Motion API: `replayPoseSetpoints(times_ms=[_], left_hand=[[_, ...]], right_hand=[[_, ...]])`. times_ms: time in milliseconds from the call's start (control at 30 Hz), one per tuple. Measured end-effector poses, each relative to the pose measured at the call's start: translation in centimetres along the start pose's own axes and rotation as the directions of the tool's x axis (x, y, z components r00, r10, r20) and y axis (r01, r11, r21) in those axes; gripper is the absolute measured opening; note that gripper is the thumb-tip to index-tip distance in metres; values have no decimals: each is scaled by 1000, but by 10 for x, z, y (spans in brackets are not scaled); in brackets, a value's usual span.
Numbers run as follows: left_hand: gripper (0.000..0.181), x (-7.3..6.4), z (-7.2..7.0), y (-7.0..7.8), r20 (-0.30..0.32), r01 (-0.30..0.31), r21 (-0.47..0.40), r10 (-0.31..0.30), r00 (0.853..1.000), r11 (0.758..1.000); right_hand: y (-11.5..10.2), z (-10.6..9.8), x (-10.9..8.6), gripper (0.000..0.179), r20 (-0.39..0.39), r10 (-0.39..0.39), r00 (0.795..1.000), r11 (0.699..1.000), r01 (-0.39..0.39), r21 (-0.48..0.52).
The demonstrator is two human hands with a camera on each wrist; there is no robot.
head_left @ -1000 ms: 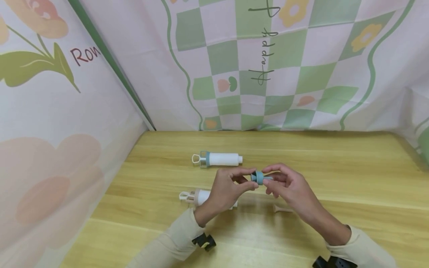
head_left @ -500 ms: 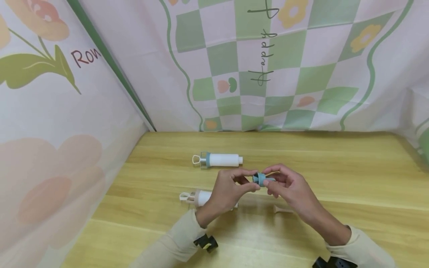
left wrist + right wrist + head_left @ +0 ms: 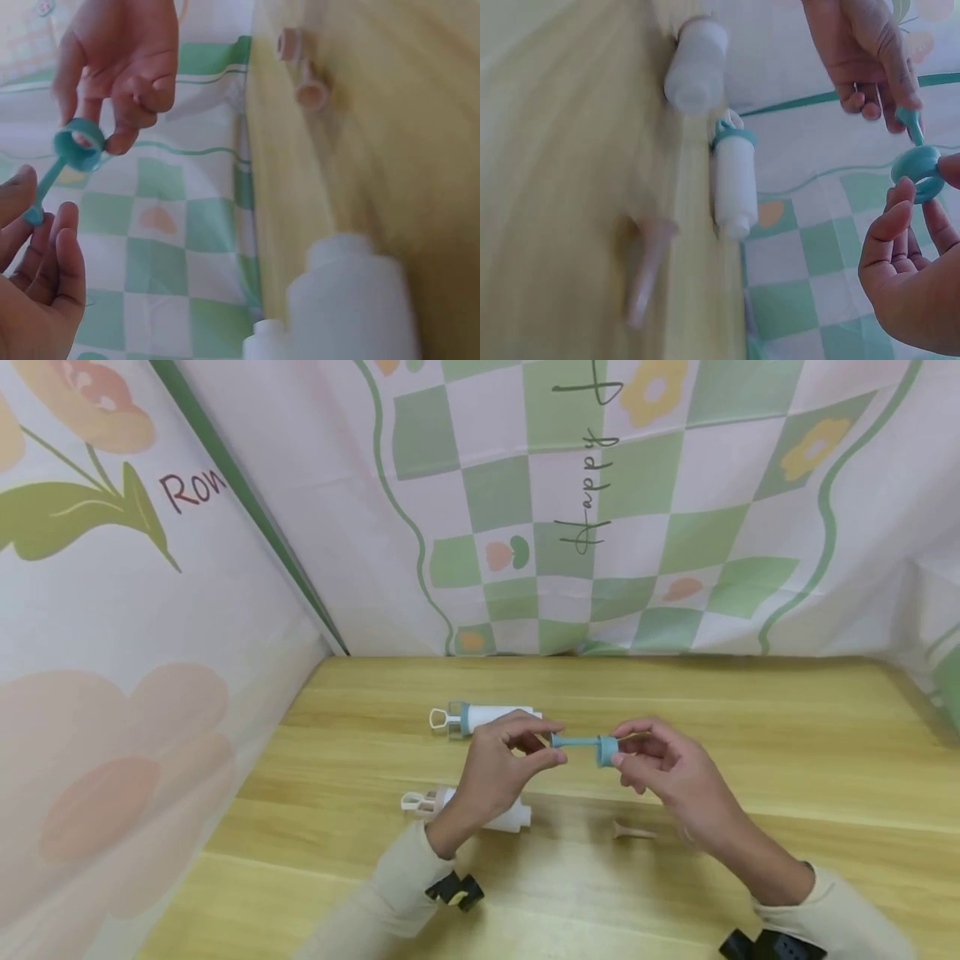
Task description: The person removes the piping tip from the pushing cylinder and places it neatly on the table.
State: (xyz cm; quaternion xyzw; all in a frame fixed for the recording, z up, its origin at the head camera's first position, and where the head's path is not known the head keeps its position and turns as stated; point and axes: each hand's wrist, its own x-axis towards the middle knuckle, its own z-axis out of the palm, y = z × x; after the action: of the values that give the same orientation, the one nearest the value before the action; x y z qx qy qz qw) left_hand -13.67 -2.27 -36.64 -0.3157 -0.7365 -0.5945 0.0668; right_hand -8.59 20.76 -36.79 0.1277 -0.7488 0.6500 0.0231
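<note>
My left hand (image 3: 495, 768) pinches the flared end of a thin blue nozzle (image 3: 577, 742) between thumb and fingers. In my right hand (image 3: 678, 781) is a blue ring-shaped cap (image 3: 607, 751), pinched by its edge. The nozzle's narrow tip reaches the cap; whether it is still inside the opening I cannot tell. Both parts are held above the table. A white syringe with a blue collar (image 3: 498, 718) lies behind my left hand. Partly covered by that hand is another white syringe with a pink collar (image 3: 510, 817).
On the wooden table (image 3: 825, 760), a pink nozzle (image 3: 633, 832) lies below my right hand. A pink ring cap (image 3: 289, 45) lies near it in the left wrist view. Patterned cloth (image 3: 495, 493) hangs along the table's back and left sides.
The blue nozzle has slid leftward through the cap, so its long stem now shows between my hands. My left hand moved left and my right hand moved right.
</note>
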Motion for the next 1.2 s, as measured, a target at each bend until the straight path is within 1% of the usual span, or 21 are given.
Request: replayPoseSetpoints(times_ms=[67, 133, 233, 367, 467, 533, 633, 700, 867, 967, 1033, 1100, 1200], left_hand=[[27, 4, -3, 2, -10, 0, 8, 0, 1000, 1000], [25, 8, -5, 4, -18, 2, 17, -2, 1000, 1000], [22, 14, -7, 8, -10, 7, 22, -6, 1000, 1000], [20, 23, -9, 13, 24, -1, 60, 0, 1000, 998], [20, 30, -10, 16, 53, -3, 108, -3, 999, 994], [20, 35, -10, 17, 78, 6, 132, -16, 997, 991], [20, 44, -10, 16, 104, 45, 165, -63, 993, 985], [20, 52, -9, 14, 120, 86, 178, -108, 987, 980], [20, 70, -4, 7, 137, 168, 222, -201, 970, 961], [19, 79, 1, 0, 145, 187, 241, -226, 963, 952], [18, 84, 5, -5, 153, 193, 250, -236, 960, 949], [16, 88, 9, -11, 162, 190, 248, -234, 959, 950], [13, 93, 15, -21, 165, 180, 253, -226, 960, 951]], right_hand=[[-3, -6, 2, 23, 1, -8, 1000, 1000, 8, -30], [-6, -12, 4, 24, -3, -13, 1000, 996, 13, -87], [-8, -17, 7, 25, -9, -9, 1000, 993, 8, -116], [-7, -20, 11, 28, -14, -4, 1000, 992, 2, -126], [-7, -23, 14, 29, -27, -1, 1000, 987, -4, -164], [-6, -27, 15, 30, -31, 3, 1000, 981, -9, -193], [-5, -35, 18, 31, -30, 4, 1000, 969, -11, -247], [-4, -41, 22, 32, -36, 5, 999, 956, -15, -293], [4, -60, 29, 36, -88, 10, 996, 912, -45, -407], [10, -70, 32, 39, -104, 28, 994, 893, -71, -444], [14, -76, 34, 42, -108, 41, 993, 874, -88, -477], [17, -81, 35, 44, -115, 47, 992, 850, -100, -517], [22, -88, 38, 45, -121, 44, 992, 805, -106, -583]])
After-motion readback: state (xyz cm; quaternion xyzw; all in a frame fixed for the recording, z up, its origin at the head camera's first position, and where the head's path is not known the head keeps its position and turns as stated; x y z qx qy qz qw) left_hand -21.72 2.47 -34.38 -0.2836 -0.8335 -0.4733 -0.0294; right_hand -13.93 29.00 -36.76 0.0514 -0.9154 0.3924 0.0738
